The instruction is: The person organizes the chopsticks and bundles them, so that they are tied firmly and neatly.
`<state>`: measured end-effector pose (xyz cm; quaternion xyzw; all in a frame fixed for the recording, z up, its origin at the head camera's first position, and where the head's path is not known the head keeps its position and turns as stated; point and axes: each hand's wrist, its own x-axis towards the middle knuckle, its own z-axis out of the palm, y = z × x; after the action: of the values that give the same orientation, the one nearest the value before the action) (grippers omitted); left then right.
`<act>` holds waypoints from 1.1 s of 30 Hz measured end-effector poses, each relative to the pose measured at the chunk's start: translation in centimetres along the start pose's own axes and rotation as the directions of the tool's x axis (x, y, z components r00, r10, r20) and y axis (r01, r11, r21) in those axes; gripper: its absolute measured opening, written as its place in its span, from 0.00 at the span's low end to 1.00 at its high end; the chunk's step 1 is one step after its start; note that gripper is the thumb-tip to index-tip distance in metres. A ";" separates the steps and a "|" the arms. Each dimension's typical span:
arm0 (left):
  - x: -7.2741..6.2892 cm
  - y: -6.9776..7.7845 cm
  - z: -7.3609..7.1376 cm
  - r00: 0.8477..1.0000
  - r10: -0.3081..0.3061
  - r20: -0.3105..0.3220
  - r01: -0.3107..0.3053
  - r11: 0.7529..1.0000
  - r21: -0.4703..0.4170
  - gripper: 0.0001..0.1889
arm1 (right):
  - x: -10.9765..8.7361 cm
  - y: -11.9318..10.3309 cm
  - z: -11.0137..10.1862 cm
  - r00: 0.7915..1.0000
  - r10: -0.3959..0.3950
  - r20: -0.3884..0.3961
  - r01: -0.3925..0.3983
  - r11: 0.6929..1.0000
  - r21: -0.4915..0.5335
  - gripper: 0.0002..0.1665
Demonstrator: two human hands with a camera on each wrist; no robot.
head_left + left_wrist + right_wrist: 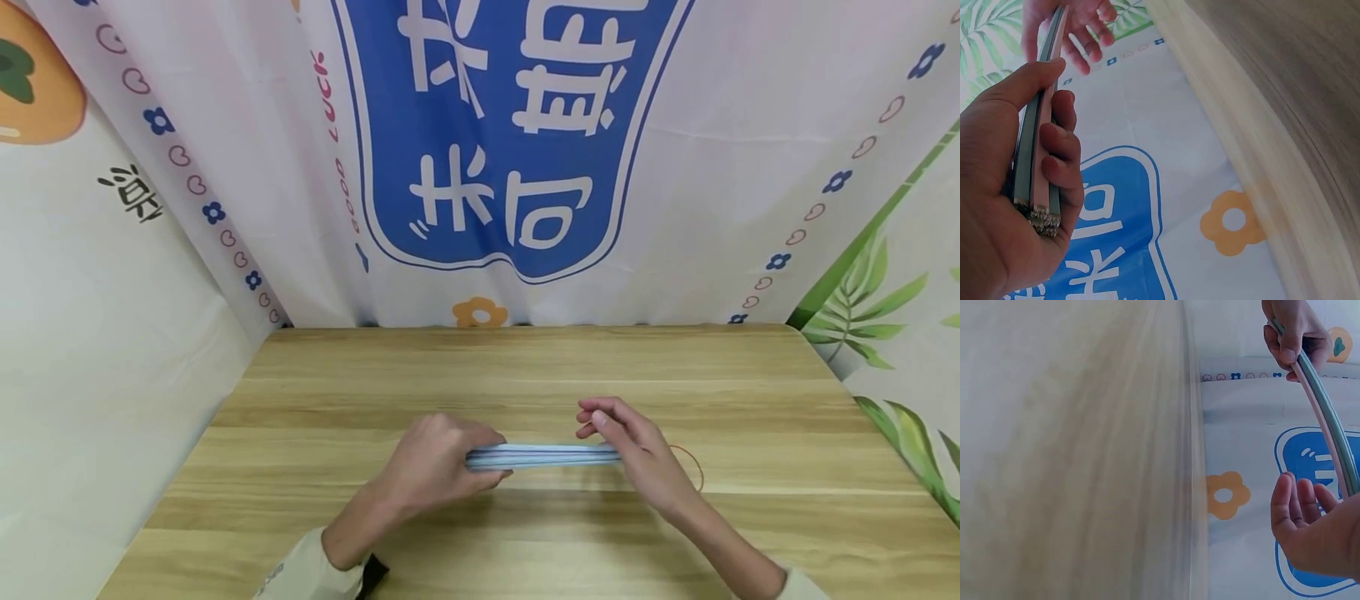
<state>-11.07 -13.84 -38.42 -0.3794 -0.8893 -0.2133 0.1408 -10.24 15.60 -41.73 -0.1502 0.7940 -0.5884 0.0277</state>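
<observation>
A bundle of slim pale blue-green and pink sticks [547, 455] is held level above the wooden table; their exact kind is unclear. My left hand [442, 458] grips its left end, with thumb and fingers wrapped round it in the left wrist view, where the bundled stick ends [1044, 219] show below the fingers. At the other end is my right hand [637, 450]. Its loosely bent fingers [1300, 503] stand apart from the sticks, and the far tip is hidden behind that hand. A thin orange-red loop [702, 471] shows just right of the right hand.
The wooden table [480, 367] meets a printed white curtain [712, 208] at its back edge. More printed cloth hangs at the left [112, 317] and at the right [900, 333]. A black strap [372, 575] lies by the left sleeve [311, 575].
</observation>
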 end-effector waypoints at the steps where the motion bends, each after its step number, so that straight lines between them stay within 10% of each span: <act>1: 0.0 0.0 -0.1 1.000 0.005 -0.006 -0.005 1.000 0.010 0.08 | 0.0 0.0 0.0 1.000 -0.007 0.006 0.007 1.000 0.005 0.24; 17: 0.3 -1.0 -0.6 0.999 0.006 0.050 -0.003 0.999 -0.048 0.11 | 0.0 -0.4 -1.0 0.944 -0.255 0.208 0.144 0.889 0.435 0.34; 26: 0.4 -1.6 -1.5 0.999 -0.030 0.020 0.032 0.994 -0.100 0.11 | -1.3 0.2 -1.4 0.936 -0.314 0.158 0.272 0.932 0.240 0.36; 33: 0.4 -1.7 -1.5 0.999 -0.039 0.012 0.040 0.991 -0.130 0.10 | -1.5 -0.1 -0.5 0.904 -0.395 0.166 0.354 0.906 0.232 0.38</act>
<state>-12.47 -15.41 -37.44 -0.3713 -0.8814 -0.2718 0.1071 -8.88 16.44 -41.72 -0.3579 0.6809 -0.6389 0.0115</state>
